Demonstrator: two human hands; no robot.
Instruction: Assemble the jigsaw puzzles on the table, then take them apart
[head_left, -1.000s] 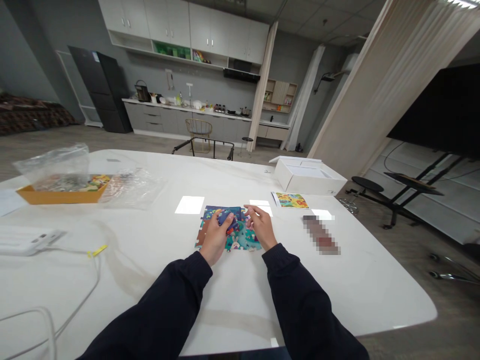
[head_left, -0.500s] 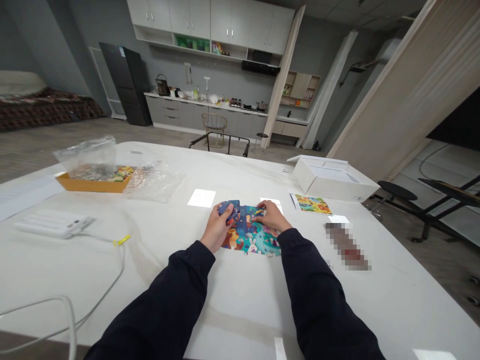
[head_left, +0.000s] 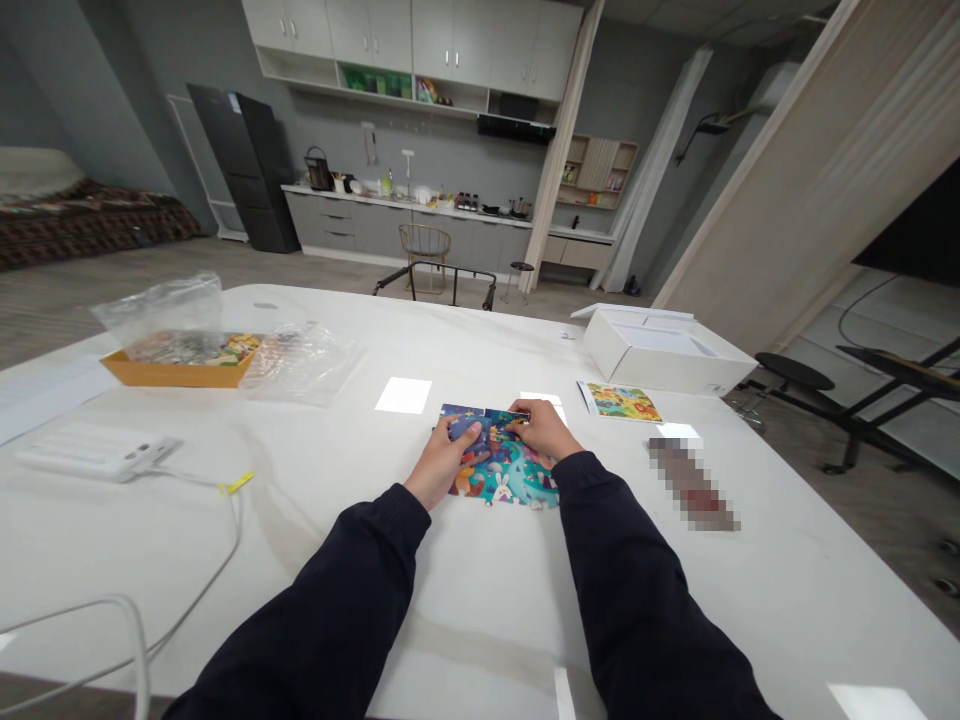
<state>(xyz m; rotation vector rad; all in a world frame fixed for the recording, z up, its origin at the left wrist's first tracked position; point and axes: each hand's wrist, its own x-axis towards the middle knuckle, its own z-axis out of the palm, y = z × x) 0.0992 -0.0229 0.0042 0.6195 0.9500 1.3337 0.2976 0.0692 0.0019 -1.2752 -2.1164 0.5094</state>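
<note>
Under my fingers lies a children's jigsaw puzzle, its pieces joined on the white table. My left hand sits flat, fingers close together on a dark blue piece; my right hand curls narrow at the puzzle's top edge, touching it, though I cannot tell whether it grips anything. Beyond my right fingertips lies a printed picture card, a white box behind it; well left of my fingers sits an orange tray.

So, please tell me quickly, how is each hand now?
Left hand: open, flat on the jigsaw puzzle.
Right hand: open, also resting on it.
</note>
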